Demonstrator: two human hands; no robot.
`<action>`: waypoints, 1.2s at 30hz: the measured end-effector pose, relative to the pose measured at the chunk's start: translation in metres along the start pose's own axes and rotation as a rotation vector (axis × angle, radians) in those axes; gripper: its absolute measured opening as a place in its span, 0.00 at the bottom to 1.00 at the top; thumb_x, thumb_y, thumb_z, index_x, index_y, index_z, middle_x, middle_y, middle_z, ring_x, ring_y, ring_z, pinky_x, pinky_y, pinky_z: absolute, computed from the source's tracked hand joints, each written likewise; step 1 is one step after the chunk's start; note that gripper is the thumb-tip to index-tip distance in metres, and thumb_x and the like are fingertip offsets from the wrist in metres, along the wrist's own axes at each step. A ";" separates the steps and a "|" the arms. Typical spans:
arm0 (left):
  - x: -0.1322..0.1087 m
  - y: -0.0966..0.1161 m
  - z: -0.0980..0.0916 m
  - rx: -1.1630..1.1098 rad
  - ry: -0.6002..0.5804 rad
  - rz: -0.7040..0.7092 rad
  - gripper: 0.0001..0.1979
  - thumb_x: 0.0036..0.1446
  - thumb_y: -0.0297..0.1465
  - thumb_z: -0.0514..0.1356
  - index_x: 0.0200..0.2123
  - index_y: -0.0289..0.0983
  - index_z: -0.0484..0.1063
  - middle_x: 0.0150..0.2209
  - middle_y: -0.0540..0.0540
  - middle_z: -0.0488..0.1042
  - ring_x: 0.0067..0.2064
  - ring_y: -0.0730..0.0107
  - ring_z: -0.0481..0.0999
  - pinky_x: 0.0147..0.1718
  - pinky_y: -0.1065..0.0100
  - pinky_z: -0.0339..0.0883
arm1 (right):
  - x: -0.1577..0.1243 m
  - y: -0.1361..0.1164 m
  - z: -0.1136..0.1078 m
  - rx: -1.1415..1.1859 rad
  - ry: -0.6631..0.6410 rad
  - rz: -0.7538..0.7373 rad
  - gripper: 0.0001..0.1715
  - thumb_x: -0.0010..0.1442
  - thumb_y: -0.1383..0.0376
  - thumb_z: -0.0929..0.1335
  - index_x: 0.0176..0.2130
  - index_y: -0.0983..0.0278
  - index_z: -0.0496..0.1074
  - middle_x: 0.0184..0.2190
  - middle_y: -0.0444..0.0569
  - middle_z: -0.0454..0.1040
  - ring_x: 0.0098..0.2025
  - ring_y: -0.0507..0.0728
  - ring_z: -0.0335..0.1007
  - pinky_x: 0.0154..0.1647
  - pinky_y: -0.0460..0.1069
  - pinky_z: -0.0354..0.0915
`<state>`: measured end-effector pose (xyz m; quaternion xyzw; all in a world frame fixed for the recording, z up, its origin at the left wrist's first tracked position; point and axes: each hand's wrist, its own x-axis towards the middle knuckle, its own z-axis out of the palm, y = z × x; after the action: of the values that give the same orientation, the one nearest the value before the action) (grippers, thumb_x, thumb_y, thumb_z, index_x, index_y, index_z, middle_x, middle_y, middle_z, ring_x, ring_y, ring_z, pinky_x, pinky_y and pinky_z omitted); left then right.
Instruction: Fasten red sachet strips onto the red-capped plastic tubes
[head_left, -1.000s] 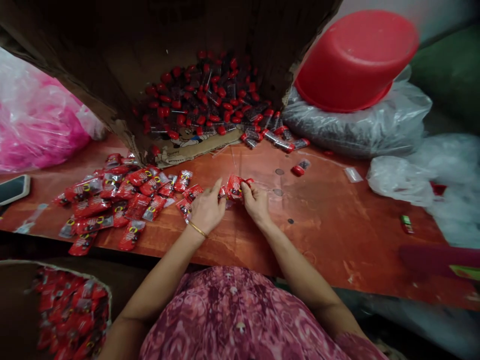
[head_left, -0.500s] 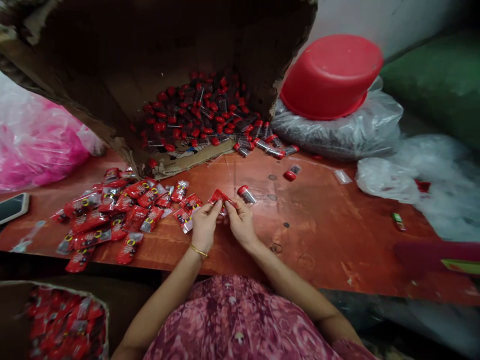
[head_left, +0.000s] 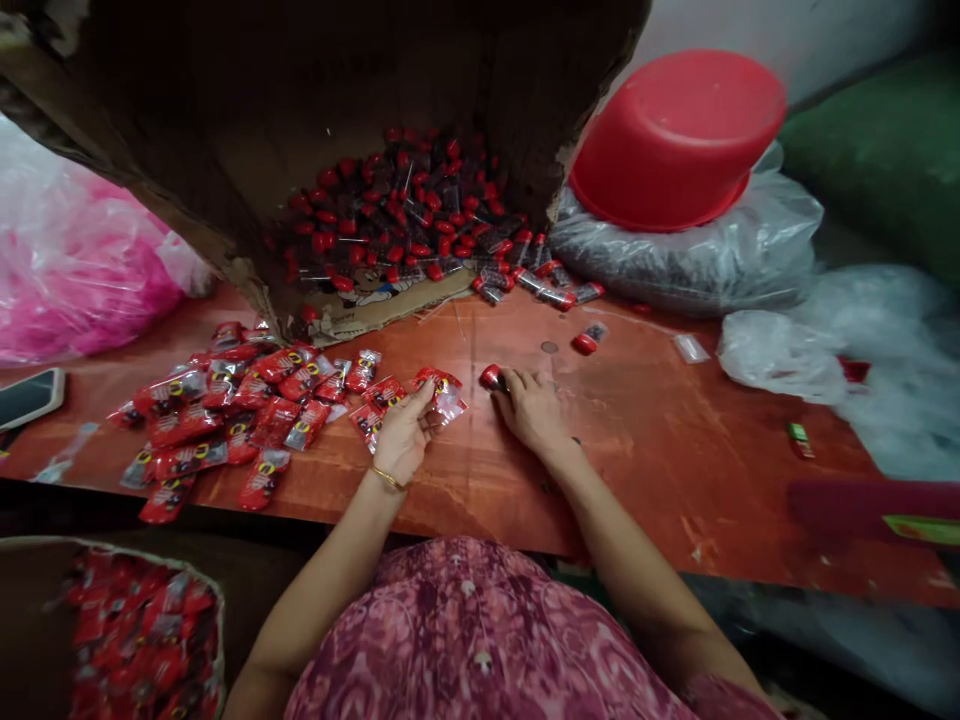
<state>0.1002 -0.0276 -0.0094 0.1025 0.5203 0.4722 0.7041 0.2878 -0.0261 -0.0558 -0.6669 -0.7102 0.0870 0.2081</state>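
Observation:
My left hand [head_left: 403, 432] pinches a small red and clear packet [head_left: 444, 393] just above the red table top [head_left: 637, 440]. My right hand [head_left: 531, 408] rests on the table with its fingers closed over a small red-capped vial [head_left: 493, 377]. To the left lies a spread of filled red packets [head_left: 232, 410]. Behind, a tipped cardboard box [head_left: 225, 150] holds a heap of red-capped vials [head_left: 397, 215], and a few vials [head_left: 540, 280] have spilled onto the table.
A red basin [head_left: 675, 140] sits upside down on a grey plastic sack [head_left: 697, 250] at the back right. Pink bag [head_left: 67, 270] and a phone [head_left: 30, 398] are at the left. A box of packets [head_left: 135, 630] stands below the table edge. Crumpled clear plastic [head_left: 840, 360] lies at the right.
My hands have parted. The left keeps the packet and has drifted slightly left; the right has gone down to the table and closed on the vial that lay beside the hands.

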 end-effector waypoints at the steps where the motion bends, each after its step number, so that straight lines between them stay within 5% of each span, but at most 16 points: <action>1: 0.000 0.000 0.000 -0.006 -0.002 -0.004 0.17 0.32 0.35 0.72 0.23 0.35 0.70 0.17 0.55 0.70 0.17 0.80 0.68 0.17 0.77 0.59 | -0.005 -0.001 -0.002 0.085 0.022 0.002 0.17 0.59 0.65 0.60 0.45 0.70 0.70 0.39 0.60 0.75 0.39 0.61 0.69 0.42 0.55 0.63; 9: -0.006 -0.012 0.006 0.162 -0.013 0.211 0.19 0.34 0.40 0.71 0.18 0.34 0.68 0.17 0.53 0.70 0.21 0.78 0.69 0.23 0.75 0.62 | -0.048 -0.044 -0.024 0.935 -0.082 0.103 0.15 0.59 0.57 0.62 0.34 0.64 0.72 0.24 0.45 0.72 0.24 0.51 0.66 0.21 0.44 0.61; 14: -0.010 -0.012 0.007 0.158 -0.060 0.209 0.21 0.28 0.42 0.72 0.19 0.33 0.69 0.18 0.54 0.70 0.22 0.79 0.68 0.24 0.75 0.61 | -0.049 -0.050 -0.019 1.045 -0.072 0.202 0.17 0.56 0.54 0.65 0.34 0.65 0.73 0.23 0.44 0.72 0.22 0.49 0.64 0.18 0.43 0.59; 22: -0.012 -0.007 0.007 0.148 -0.146 0.088 0.22 0.28 0.43 0.72 0.24 0.33 0.72 0.22 0.51 0.73 0.24 0.77 0.70 0.26 0.73 0.64 | -0.053 -0.054 -0.032 1.205 -0.292 0.325 0.20 0.51 0.51 0.68 0.30 0.66 0.74 0.20 0.44 0.73 0.15 0.46 0.59 0.13 0.42 0.57; 28: -0.016 -0.010 0.007 0.205 -0.194 0.186 0.20 0.33 0.44 0.70 0.23 0.33 0.72 0.22 0.51 0.72 0.24 0.77 0.68 0.27 0.73 0.62 | -0.045 -0.053 -0.028 1.326 -0.463 0.370 0.22 0.50 0.49 0.69 0.27 0.66 0.73 0.17 0.44 0.73 0.11 0.45 0.57 0.11 0.41 0.54; 36: -0.007 -0.016 0.002 0.224 -0.147 0.415 0.16 0.38 0.41 0.69 0.25 0.34 0.74 0.24 0.51 0.74 0.27 0.77 0.68 0.30 0.72 0.62 | -0.043 -0.055 -0.023 1.262 -0.343 0.339 0.22 0.51 0.49 0.67 0.27 0.66 0.72 0.18 0.44 0.74 0.12 0.44 0.56 0.12 0.41 0.53</action>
<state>0.1104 -0.0405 -0.0143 0.3187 0.4846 0.5373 0.6123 0.2482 -0.0774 -0.0207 -0.4964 -0.4320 0.6213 0.4253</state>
